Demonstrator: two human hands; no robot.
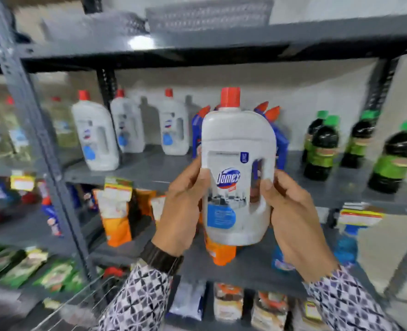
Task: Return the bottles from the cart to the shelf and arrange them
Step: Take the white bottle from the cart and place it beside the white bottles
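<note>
I hold a white Domex bottle [235,168] with a red cap upright in front of the grey metal shelf [150,167]. My left hand [182,211] grips its left side and my right hand [293,220] grips its handle side. Three matching white bottles [95,137] stand on the same shelf level to the left. Blue bottles with red nozzles [277,137] are partly hidden behind the held bottle. The wire cart [78,304] shows at the bottom left.
Dark bottles with green caps [321,149] stand at the right of the shelf. Orange pouches [116,218] and blue spray bottles [345,244] fill the level below. Green packets [21,266] lie lower left. A grey upright post [37,130] divides the racks.
</note>
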